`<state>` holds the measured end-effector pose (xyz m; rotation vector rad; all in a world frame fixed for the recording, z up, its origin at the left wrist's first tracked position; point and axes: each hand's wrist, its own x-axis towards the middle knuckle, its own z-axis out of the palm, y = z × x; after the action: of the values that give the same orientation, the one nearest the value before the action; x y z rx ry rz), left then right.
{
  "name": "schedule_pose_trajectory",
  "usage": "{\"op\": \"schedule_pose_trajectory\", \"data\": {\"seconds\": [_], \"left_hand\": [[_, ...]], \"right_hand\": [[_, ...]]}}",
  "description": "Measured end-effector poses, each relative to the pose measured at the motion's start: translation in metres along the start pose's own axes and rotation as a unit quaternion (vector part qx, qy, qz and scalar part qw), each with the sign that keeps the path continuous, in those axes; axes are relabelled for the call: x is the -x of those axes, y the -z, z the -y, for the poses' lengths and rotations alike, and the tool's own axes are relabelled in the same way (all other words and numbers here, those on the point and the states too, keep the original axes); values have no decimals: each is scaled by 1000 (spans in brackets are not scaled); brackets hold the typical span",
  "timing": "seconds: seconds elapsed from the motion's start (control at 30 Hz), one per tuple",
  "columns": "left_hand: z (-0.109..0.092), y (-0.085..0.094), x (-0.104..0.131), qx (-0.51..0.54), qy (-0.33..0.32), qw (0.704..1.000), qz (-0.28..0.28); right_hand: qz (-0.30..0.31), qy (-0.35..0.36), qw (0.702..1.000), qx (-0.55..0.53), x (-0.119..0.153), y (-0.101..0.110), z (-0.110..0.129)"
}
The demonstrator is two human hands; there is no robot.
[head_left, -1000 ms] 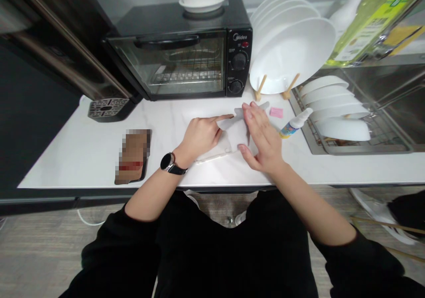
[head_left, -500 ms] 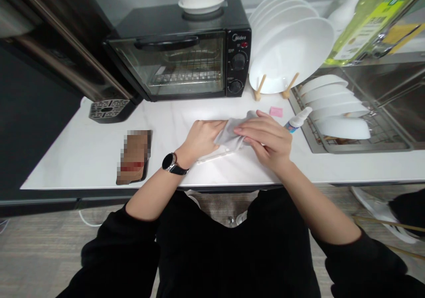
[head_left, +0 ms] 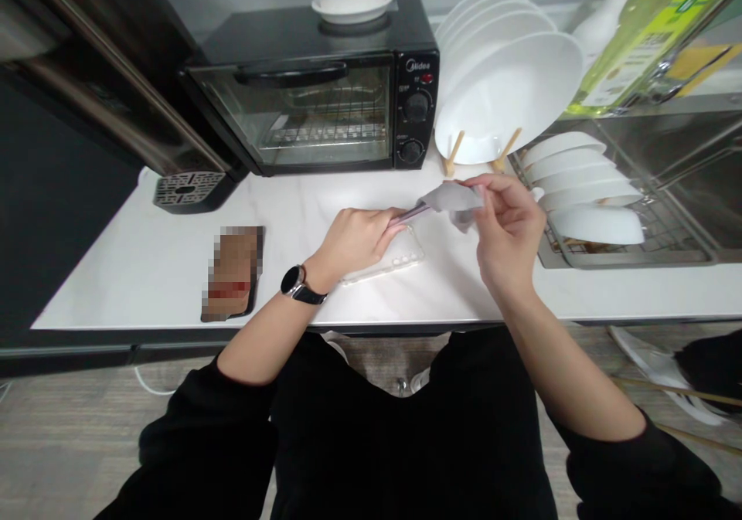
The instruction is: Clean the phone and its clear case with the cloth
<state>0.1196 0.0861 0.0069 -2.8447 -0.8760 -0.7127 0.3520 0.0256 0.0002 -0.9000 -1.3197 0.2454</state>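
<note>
1. While your L hand (head_left: 359,238) pinches one end of the thin, soft grey cloth (head_left: 452,195) btwn thumb & fingers, your R hand (head_left: 510,230) has the other end btwn its thumb & fingertips.
2. Cloth's up off the counter, running btwn both hands: narrow & bunched at L, looser w/ a hanging fold nr R.
3. Clear, rectangular plastic phone case (head_left: 403,249) lies flat on the white, faintly veined countertop (head_left: 452,296), partly covered by your L hand; can't tell if they're touching.
4. Round-faced black wristwatch (head_left: 293,280) is on your L wrist.
5. Black-edged rectangular phone (head_left: 235,273), screen pixelated, lies on the counter well to the L of the case.
6. Black boxy toaster oven w/ glass door (head_left: 325,118) stands at the back, beyond your hands.
7. Just R of it, big white round plates (head_left: 510,87) stand on edge btwn light wooden pegs (head_left: 508,149).
8. Farther R, white rounded bowls (head_left: 600,222) sit tilted in a row in the silvery wire basket (head_left: 666,230) at the sink.
</note>
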Motion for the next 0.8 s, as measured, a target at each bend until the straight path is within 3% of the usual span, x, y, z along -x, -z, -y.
{"op": "schedule_pose_trajectory", "data": {"seconds": [0.17, 0.3, 0.37, 0.43, 0.6, 0.8], "left_hand": [[-1, 0, -1, -3, -4, 1000, -21], [0, -3, 0, 3, -23, 999, -46], [0, -4, 1, -9, -26, 998, -50], [0, -3, 1, -9, -22, 998, -52], [-3, -1, 2, 26, -23, 998, -58], [-1, -1, 2, 21, -49, 996, -69]], "right_hand": [[68, 75, 994, 52, 2, 1, 16], [144, 161, 969, 121, 6, -1, 21], [143, 212, 956, 140, 5, 1, 16], [102, 239, 953, 157, 3, 5, 7], [38, 245, 951, 185, 6, 7, -5], [88, 196, 965, 148, 14, 1, 2]]}}
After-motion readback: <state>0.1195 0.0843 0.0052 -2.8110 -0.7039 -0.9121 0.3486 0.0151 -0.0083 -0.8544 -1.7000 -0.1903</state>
